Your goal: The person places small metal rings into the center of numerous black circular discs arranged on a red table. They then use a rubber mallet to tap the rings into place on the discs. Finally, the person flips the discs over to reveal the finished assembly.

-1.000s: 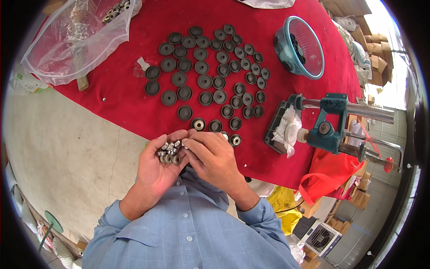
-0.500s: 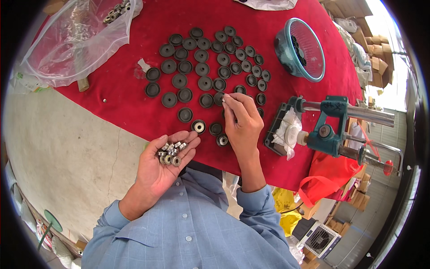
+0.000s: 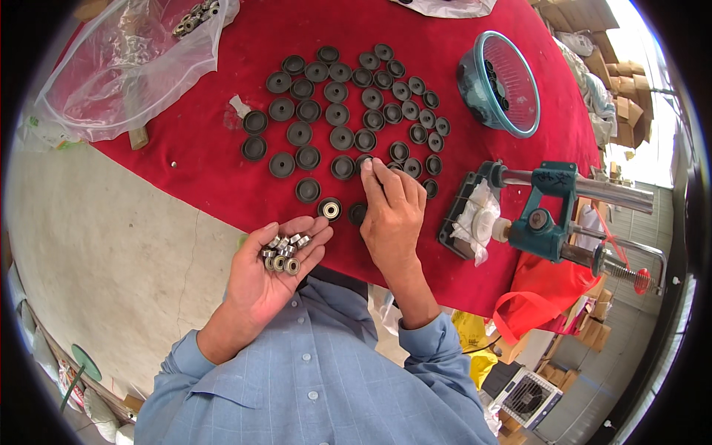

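Note:
My left hand (image 3: 256, 274), palm up and cupped, holds a small heap of shiny ball bearings (image 3: 280, 259) near the table's front edge. Several round black discs (image 3: 342, 138) with raised rims lie spread over the red cloth. One disc (image 3: 329, 209), just beyond my left fingertips, has a bearing seated in its middle. My right hand (image 3: 394, 210) reaches over the nearer discs, thumb and fingers pinched at another disc (image 3: 360, 161). Between those fingertips a bearing is mostly hidden. The back of this hand covers some discs.
A green hand press (image 3: 552, 211) stands at the right on the red cloth (image 3: 222, 178). Beyond it is a blue-green plastic basket (image 3: 465, 85) with black parts inside. A clear plastic bag (image 3: 126, 96) with more bearings lies far left. A red bag (image 3: 545, 289) hangs at the right edge.
My right hand has moved slightly left and its fingertips have come down onto a disc. The near disc with a bearing is now behind that hand. My left hand keeps its place.

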Tool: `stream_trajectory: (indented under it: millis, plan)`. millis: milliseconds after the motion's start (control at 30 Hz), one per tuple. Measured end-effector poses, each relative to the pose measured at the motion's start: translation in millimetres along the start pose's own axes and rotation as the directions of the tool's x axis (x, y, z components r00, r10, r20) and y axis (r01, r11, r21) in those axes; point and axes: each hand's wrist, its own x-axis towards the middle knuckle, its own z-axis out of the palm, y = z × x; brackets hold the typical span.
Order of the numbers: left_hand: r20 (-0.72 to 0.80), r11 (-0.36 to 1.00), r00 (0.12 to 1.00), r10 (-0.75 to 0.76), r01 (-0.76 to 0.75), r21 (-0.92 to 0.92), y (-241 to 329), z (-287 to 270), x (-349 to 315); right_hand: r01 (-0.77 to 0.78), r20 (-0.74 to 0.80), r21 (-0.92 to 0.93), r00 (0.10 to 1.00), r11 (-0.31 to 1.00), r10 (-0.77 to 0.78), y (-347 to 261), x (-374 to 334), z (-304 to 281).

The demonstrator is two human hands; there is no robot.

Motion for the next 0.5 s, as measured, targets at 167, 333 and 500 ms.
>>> stream_trajectory:
  millis: [167,333,500]
  plan:
    - [-0.002,1.000,1.000,0.015,-0.015,0.018,-0.5,1.2,0.3,0.049,0.027,-0.105,0.999,0.993,-0.046,-2.4,7.4,-3.3]
    - [0.020,1.000,1.000,0.022,-0.022,0.002,-2.2,-2.7,0.1,0.050,0.075,-0.228,0.997,0.972,-0.034,-15.0,2.1,-4.8]
    - [0.016,1.000,1.000,0.023,-0.023,-0.006,-3.0,-2.4,-1.3,0.010,0.047,-0.201,0.999,0.980,0.000,-16.4,-0.8,-1.2]
